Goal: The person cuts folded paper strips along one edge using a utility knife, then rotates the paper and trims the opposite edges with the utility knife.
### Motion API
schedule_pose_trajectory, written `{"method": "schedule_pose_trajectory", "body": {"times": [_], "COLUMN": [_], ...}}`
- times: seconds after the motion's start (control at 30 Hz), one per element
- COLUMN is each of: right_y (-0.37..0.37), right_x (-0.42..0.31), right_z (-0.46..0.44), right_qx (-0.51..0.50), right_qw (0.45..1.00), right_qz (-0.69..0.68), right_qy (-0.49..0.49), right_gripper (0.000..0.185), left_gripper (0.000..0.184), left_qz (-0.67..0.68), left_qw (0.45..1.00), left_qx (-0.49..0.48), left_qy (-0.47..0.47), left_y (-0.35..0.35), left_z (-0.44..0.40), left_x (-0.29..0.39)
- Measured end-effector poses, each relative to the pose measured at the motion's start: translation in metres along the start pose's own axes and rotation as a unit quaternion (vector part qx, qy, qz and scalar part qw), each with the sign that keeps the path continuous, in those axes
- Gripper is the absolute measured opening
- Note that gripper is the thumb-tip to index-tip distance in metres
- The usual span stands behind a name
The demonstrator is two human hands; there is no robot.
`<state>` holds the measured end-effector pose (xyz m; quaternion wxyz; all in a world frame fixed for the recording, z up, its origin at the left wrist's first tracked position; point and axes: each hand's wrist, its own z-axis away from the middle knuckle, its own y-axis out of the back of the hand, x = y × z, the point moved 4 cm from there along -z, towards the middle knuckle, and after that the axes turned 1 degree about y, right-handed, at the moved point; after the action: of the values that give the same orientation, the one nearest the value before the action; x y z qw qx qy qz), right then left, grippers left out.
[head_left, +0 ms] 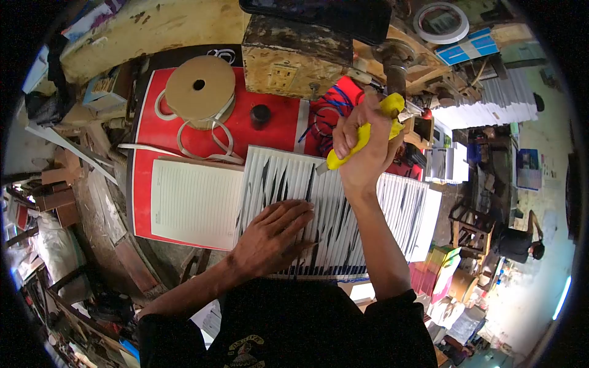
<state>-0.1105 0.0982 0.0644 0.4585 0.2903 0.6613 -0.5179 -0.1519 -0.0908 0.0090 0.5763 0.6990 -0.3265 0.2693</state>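
A row of tightly packed paper booklets, edges up with dark gaps between them, lies across the work surface before me. My left hand rests palm down on the left part of this row, its fingers stretched out. Over the row's far edge, my right hand is closed around a yellow-handled knife. Its short metal blade points down and left, close to the booklets; whether it touches them I cannot tell. Left of the row lies a ruled paper pad.
A cardboard spool of white ribbon and a small black cylinder stand on the red sheet. Behind are a worn wooden box and blue threads. Paper stacks and another person appear at right.
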Motion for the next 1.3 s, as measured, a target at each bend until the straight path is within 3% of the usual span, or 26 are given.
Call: {"method": "schedule_pose_trajectory", "body": {"times": [0.37, 0.57, 0.73, 0.93, 1.0, 1.03, 1.3], "right_y": [0.002, -0.005, -0.01, 0.003, 0.003, 0.002, -0.014], "right_x": [0.007, 0.012, 0.008, 0.042, 0.043, 0.041, -0.006], "right_z": [-0.007, -0.007, -0.012, -0.017, -0.023, -0.023, -0.005], "right_qx": [-0.051, -0.023, -0.048, -0.052, -0.066, -0.047, -0.051], "right_qw": [0.999, 1.0, 0.995, 0.99, 0.974, 0.989, 0.997], "right_qz": [0.012, 0.007, 0.067, 0.118, 0.184, 0.076, 0.03], "right_qy": [0.005, -0.01, 0.053, 0.049, 0.116, 0.121, 0.048], "right_gripper": [0.029, 0.026, 0.024, 0.023, 0.021, 0.019, 0.026], "left_gripper": [0.057, 0.058, 0.053, 0.059, 0.058, 0.058, 0.055], "left_qz": [0.006, 0.005, -0.007, 0.005, 0.008, 0.007, -0.041], "left_qw": [1.0, 1.0, 1.0, 1.0, 1.0, 1.0, 0.998], "left_qx": [0.004, -0.003, -0.023, -0.021, -0.02, -0.015, -0.035], "left_qy": [0.001, 0.0, -0.005, -0.004, 0.001, 0.001, -0.04], "left_y": [0.0, 0.0, 0.002, 0.0, 0.0, 0.0, -0.004], "left_z": [0.001, 0.002, 0.0, 0.003, 0.002, 0.002, 0.004], "left_x": [-0.001, -0.003, 0.001, 0.0, -0.003, -0.003, -0.002]}}
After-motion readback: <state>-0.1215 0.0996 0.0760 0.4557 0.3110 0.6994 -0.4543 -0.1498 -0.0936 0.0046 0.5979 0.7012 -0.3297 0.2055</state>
